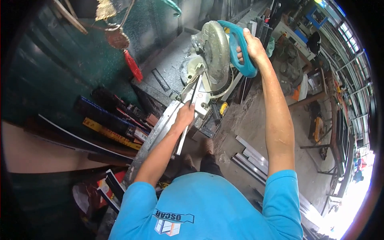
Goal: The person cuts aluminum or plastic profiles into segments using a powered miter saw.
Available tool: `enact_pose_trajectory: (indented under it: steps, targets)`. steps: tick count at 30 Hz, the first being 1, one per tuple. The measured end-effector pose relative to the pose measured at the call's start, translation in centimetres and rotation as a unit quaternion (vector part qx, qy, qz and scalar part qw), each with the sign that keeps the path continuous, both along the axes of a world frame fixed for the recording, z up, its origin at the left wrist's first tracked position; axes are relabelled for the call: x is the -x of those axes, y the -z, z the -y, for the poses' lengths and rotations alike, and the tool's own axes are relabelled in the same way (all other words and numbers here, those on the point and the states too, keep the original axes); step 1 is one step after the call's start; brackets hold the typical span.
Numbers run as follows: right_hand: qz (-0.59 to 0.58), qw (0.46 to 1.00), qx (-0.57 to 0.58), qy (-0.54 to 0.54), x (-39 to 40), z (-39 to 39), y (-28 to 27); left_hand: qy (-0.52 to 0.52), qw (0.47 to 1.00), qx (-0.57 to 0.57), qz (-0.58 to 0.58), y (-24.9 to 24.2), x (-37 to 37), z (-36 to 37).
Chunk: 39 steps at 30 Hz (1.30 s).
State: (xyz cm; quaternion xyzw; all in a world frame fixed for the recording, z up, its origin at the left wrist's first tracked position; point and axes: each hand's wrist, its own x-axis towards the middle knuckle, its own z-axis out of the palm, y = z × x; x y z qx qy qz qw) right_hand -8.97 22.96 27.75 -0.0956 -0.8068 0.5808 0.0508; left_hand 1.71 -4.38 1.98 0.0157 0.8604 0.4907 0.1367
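A miter saw (218,54) stands on the bench in front of me, its round guard over the blade. My right hand (253,46) is wrapped around the saw's teal handle (245,60), at the upper right of the machine. Below and to the left, my left hand (185,116) is closed on a thin metal profile (183,138). This strip runs from the saw's base up under the guard, and its near end sticks out past my hand. Whether the blade touches the profile is hidden by the guard.
Metal bars (252,160) lie on the floor to the right. A yellow spirit level (108,134) and other long pieces lie at the left. A red-handled item (133,66) hangs on the green wall. A metal-framed table (334,120) stands at the right.
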Motion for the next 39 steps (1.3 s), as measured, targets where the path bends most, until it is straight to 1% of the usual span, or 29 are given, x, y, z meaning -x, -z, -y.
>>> enact_pose_trajectory:
  steps: [1, 2, 4, 5, 8, 10, 12, 15, 18, 19, 21, 23, 26, 30, 32, 34, 39]
  targets:
    - [-0.004, 1.0, -0.011, 0.011, -0.1, 0.1, -0.1, -0.006, 0.999, 0.031, -0.04, 0.3, 0.4, -0.7]
    - [-0.003, 1.0, -0.018, 0.006, -0.2, 0.2, -0.2, -0.012, 0.999, 0.024, -0.039, 0.5, 0.8, -1.2]
    - [-0.006, 0.999, -0.03, 0.025, -0.3, 0.3, -0.1, -0.007, 0.995, 0.051, -0.089, 0.8, 1.3, -1.8]
    - [-0.004, 0.999, -0.031, 0.032, -0.1, 0.3, -0.3, -0.006, 0.994, 0.067, -0.09, 1.0, 1.5, -2.2]
    - [-0.006, 0.999, -0.035, 0.033, 0.0, 0.4, -0.5, -0.01, 0.994, 0.077, -0.08, 0.6, 2.1, -2.7]
    - [0.006, 0.999, -0.035, 0.027, -0.1, 0.3, -0.5, -0.008, 0.994, 0.07, -0.079, 1.2, 3.0, -2.9]
    - [0.003, 0.999, -0.027, 0.044, -0.6, 0.4, -0.1, -0.007, 0.995, 0.064, -0.077, 1.4, 3.1, -3.0]
    - [-0.002, 0.999, -0.032, 0.037, -0.9, 0.1, 1.1, -0.007, 0.997, 0.046, -0.061, 0.8, 3.3, -2.9]
    - [-0.023, 0.998, -0.03, 0.04, -1.5, 0.2, 2.0, -0.004, 0.998, 0.052, -0.048, 0.4, 3.3, -3.0]
    - [-0.032, 0.998, -0.047, 0.042, -1.8, 0.3, 2.2, -0.003, 0.997, 0.057, -0.056, 0.5, 3.3, -3.1]
    - [-0.03, 0.998, -0.041, 0.045, -1.9, 0.3, 2.6, -0.002, 0.996, 0.062, -0.063, 0.5, 3.4, -3.1]
    - [-0.029, 0.998, -0.034, 0.047, -1.9, 0.1, 3.2, -0.005, 0.998, 0.042, -0.037, 0.1, 3.4, -2.9]
    - [-0.034, 0.997, -0.043, 0.048, -2.1, 0.1, 3.6, -0.002, 0.999, 0.042, -0.027, -0.2, 3.5, -2.9]
    - [-0.041, 0.996, -0.049, 0.056, -2.6, 0.5, 3.6, -0.004, 0.999, 0.042, -0.027, 0.1, 3.6, -3.1]
    - [-0.043, 0.996, -0.054, 0.06, -2.7, 0.5, 3.8, -0.007, 0.997, 0.049, -0.052, 0.7, 3.7, -3.3]
    - [-0.049, 0.997, -0.049, 0.047, -2.7, 0.3, 4.0, -0.007, 0.998, 0.047, -0.047, 0.7, 3.8, -3.3]
    - [-0.046, 0.996, -0.052, 0.063, -3.0, 0.7, 4.1, -0.015, 0.998, 0.035, -0.048, 0.7, 3.8, -3.4]
